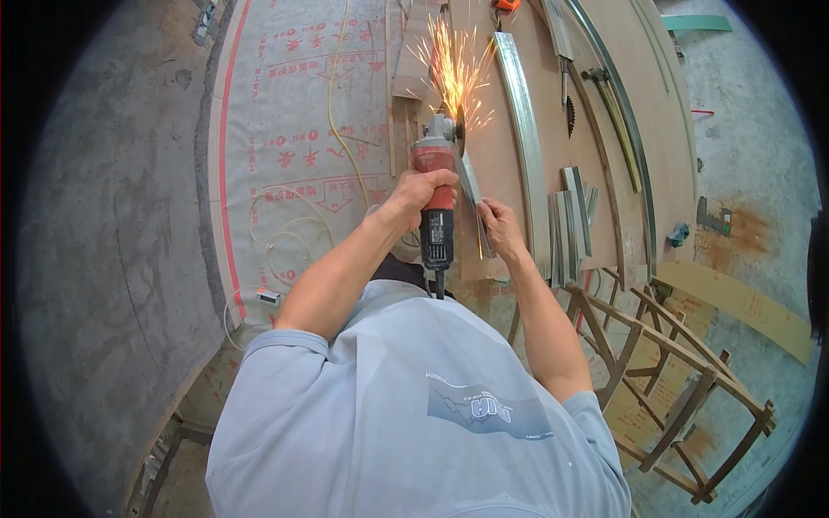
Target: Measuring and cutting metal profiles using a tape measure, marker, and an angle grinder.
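My left hand (418, 192) is wrapped round the body of a red and black angle grinder (434, 160), with its black cord running down toward my shirt. At its far end the thin cutting disc (461, 125) meets a narrow metal channel (471, 192). A spray of orange sparks (458, 73) flies away from me off that contact. My right hand (501, 226) grips the near part of the channel between thumb and fingers, just right of the grinder. The exact cutting point is partly hidden by the grinder head and the sparks.
Right of the work lie a long metal channel (525, 129), several short metal profiles (570, 229), a toothed saw blade (570, 116) and a hammer (617, 121) on a wooden board (494, 155). A wooden trestle (682, 380) stands near right. A yellow cord (332, 95) crosses the floor sheet (294, 112).
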The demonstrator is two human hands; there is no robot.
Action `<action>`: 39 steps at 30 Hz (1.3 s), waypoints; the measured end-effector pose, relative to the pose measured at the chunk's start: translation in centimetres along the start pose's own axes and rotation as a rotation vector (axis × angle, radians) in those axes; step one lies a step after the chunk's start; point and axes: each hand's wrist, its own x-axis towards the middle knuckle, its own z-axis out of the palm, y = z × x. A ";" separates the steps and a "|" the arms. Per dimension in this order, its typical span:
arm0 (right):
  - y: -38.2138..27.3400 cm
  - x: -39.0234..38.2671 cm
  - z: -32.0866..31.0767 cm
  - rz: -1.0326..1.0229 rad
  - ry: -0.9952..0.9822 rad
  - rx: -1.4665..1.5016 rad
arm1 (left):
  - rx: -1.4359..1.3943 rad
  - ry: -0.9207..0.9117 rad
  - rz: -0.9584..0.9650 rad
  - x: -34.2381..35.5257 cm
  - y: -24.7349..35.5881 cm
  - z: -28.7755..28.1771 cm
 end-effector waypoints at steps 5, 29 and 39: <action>0.3 0.3 -0.2 -0.040 0.003 -0.020 | -0.033 0.051 0.106 -0.2 0.1 0.4; -0.3 0.1 -0.2 -0.012 -0.029 -0.014 | -0.246 0.034 0.222 4.8 -4.1 0.9; 0.3 0.3 -0.2 0.004 -0.040 0.050 | -0.213 0.035 0.214 4.9 -3.7 0.9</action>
